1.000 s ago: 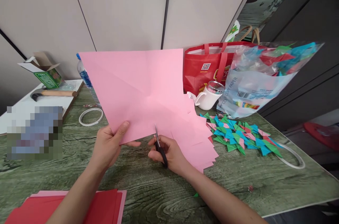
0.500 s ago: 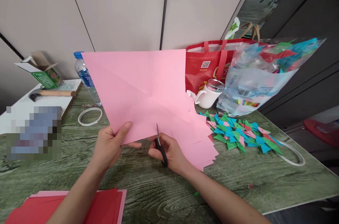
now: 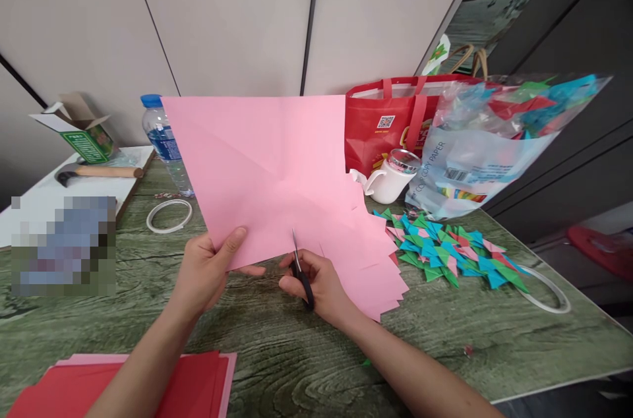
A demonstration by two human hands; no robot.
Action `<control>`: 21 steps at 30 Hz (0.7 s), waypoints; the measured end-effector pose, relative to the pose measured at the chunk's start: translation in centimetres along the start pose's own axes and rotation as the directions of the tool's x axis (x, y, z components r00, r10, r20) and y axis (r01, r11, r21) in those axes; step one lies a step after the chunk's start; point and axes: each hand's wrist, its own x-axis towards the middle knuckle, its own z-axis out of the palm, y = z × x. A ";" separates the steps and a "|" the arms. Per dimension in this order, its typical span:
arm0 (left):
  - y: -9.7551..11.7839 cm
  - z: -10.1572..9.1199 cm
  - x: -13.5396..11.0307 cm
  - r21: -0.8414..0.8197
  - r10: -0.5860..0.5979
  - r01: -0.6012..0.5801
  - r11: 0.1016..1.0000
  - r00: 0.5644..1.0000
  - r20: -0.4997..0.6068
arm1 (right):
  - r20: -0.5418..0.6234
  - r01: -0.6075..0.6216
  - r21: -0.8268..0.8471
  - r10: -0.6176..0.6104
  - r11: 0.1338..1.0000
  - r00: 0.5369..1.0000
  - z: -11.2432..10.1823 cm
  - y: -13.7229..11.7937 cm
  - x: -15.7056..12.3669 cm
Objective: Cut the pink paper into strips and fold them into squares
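A stack of pink paper sheets (image 3: 267, 167) stands raised above the green wood-grain table (image 3: 306, 358). My left hand (image 3: 205, 269) pinches the stack's lower left edge, thumb on the front. My right hand (image 3: 316, 286) is closed on small black-handled scissors (image 3: 299, 269), whose blades point up into the paper's bottom edge. The sheets fan out to the lower right past my right wrist.
Red and pink sheets (image 3: 123, 382) lie at the near left. A pile of folded paper triangles (image 3: 445, 250), a white mug (image 3: 388, 180), a red bag (image 3: 390, 121) and a plastic bag (image 3: 484, 141) sit at right. A water bottle (image 3: 163, 141), tape rings (image 3: 169, 215), a hammer (image 3: 99, 172) and a small box (image 3: 82, 131) sit at left.
The scissor blades sit slightly deeper in the paper's bottom edge. Both hands keep their grip; the view has shifted a little.
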 end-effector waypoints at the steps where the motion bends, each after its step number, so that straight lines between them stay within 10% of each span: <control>1: 0.0 0.0 0.0 0.001 -0.003 0.003 1.000 1.000 0.000 | -0.003 0.001 -0.003 -0.001 1.000 1.000 0.0 0.1 0.0; 21: -0.5 -0.3 0.2 0.021 0.014 -0.014 1.000 1.000 0.026 | -0.007 -0.022 -0.009 0.022 1.000 1.000 0.0 0.3 0.2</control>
